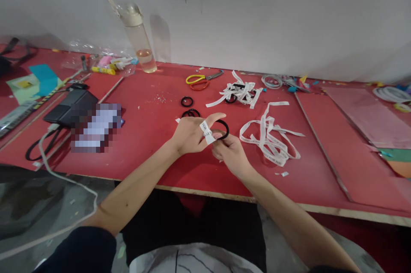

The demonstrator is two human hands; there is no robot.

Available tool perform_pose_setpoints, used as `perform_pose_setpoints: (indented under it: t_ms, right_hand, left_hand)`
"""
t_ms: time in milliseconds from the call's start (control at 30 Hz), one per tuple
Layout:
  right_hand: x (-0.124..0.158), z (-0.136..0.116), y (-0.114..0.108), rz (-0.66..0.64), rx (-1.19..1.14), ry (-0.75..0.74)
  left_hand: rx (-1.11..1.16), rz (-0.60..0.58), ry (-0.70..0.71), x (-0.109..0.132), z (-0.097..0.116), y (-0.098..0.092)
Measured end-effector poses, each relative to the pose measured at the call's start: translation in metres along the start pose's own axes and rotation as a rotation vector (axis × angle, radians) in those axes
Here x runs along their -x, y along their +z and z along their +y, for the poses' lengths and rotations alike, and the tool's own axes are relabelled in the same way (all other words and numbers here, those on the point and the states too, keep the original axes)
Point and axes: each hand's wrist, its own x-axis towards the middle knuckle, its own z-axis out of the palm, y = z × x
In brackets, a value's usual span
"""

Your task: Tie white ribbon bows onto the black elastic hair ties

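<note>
Over the table's front part, my left hand [191, 134] and my right hand [233, 153] meet. A white printed ribbon [207, 132] lies across the left hand's fingers, which are closed around its end, with the thumb stretched out. Closed fingers of the right hand pinch a black hair tie [227, 126], to which the ribbon is joined; the fingertips are partly hidden. Just beyond the left hand lie more black hair ties [187, 101]. To the right is a loose tangle of long printed ribbon [272, 142]. Behind it sits a pile of ribbon-tied hair ties [242, 93].
Yellow-handled scissors [199, 79] lie near the wall beside an upright water bottle [141, 42]. On the left are a phone [96, 127], a black box-shaped device [70, 108] and a white cable [64, 174]. A pink sheet [359, 114] covers part of the right side.
</note>
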Motion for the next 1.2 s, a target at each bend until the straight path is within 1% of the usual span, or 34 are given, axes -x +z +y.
perform_pose_setpoints:
  t_ms: [100, 233, 333, 433, 533, 633, 733, 833, 967, 1067, 1200]
  right_hand:
    - [-0.0037, 0.0022, 0.0004, 0.008, -0.051, 0.032]
    - [-0.0096, 0.0054, 0.0004, 0.054, -0.094, 0.038]
    - [-0.0105, 0.0058, -0.0014, 0.079, -0.108, 0.021]
    - [-0.0081, 0.0043, -0.0031, 0.033, -0.128, 0.023]
    - [-0.0052, 0.0024, -0.0046, -0.028, -0.133, 0.014]
    - [-0.0046, 0.0010, -0.0056, -0.045, -0.179, 0.022]
    - [-0.0061, 0.0004, -0.0052, 0.027, -0.271, 0.066]
    - [-0.0075, -0.0006, -0.0035, 0.113, -0.319, 0.103]
    - [-0.0078, -0.0031, -0.0014, 0.116, -0.333, 0.117]
    - [-0.0079, -0.0038, -0.0022, 0.115, -0.382, 0.143]
    - [-0.0079, -0.0032, -0.0041, 0.143, -0.416, 0.188]
  left_hand:
    - [0.070, -0.023, -0.064, -0.0019, -0.0016, 0.0012]
    - [0.355, -0.117, -0.197, -0.0058, -0.0027, 0.0030]
    - [0.511, -0.171, -0.227, -0.0059, -0.0024, 0.0042]
    - [0.556, -0.196, -0.222, -0.0046, -0.0021, 0.0039]
    - [0.558, -0.205, -0.191, -0.0047, -0.0034, 0.0017]
    - [0.489, -0.237, -0.114, -0.0065, -0.0060, -0.0006]
    - [0.379, -0.278, -0.038, -0.0083, -0.0079, -0.0008]
    - [0.349, -0.278, -0.008, -0.0086, -0.0083, 0.0000]
    - [0.378, -0.283, -0.003, -0.0081, -0.0081, -0.0004]
    - [0.330, -0.268, 0.019, -0.0085, -0.0079, -0.0010]
    - [0.238, -0.214, 0.024, -0.0089, -0.0077, -0.0003]
